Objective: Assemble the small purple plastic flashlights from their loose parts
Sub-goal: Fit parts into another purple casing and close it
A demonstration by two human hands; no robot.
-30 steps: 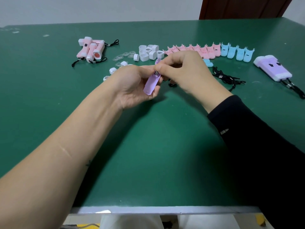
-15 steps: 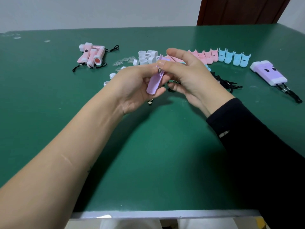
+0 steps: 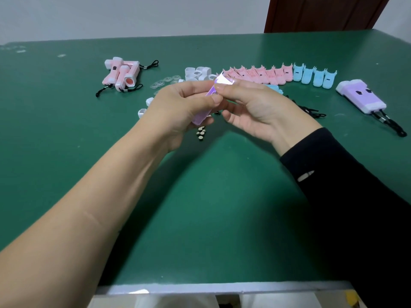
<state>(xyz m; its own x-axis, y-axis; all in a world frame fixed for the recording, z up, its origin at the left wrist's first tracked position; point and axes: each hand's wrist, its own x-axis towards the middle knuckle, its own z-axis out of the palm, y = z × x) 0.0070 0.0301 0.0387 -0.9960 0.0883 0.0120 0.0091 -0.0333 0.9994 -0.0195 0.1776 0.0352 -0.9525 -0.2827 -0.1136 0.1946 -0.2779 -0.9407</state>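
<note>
The left hand (image 3: 178, 107) is curling its fingers and thumb round the lower part of a purple flashlight body (image 3: 201, 116), holding it tilted above the middle of the green table (image 3: 200, 207), top end pointing far and right. The right hand (image 3: 251, 107) is pinching the top end of that body between thumb and forefinger, where a bright white piece (image 3: 222, 80) is showing; its other fingers are hanging loosely spread underneath, palm turned up. I cannot tell whether the white piece is fully seated on the body. The right arm is wearing a black sleeve (image 3: 344, 185); the left forearm is bare.

Just below the hands, a small cluster of round metal batteries (image 3: 201, 133) is lying on the table. Left of the left hand, two white caps (image 3: 142, 112) are sitting apart from each other. Farther back, a heap of white caps (image 3: 198, 74) is lying beside a few clear lenses (image 3: 164, 82). At the far left, pink flashlights (image 3: 121, 73) with black cords are lying in a pile. Behind the right hand, a row of pink shells (image 3: 260, 74) is running rightward into a row of blue shells (image 3: 313, 76). Black cords (image 3: 311, 110) are lying in a tangle just right of the right hand. At the far right, purple flashlights (image 3: 361, 95) are lying side by side, cords trailing toward the near edge.
</note>
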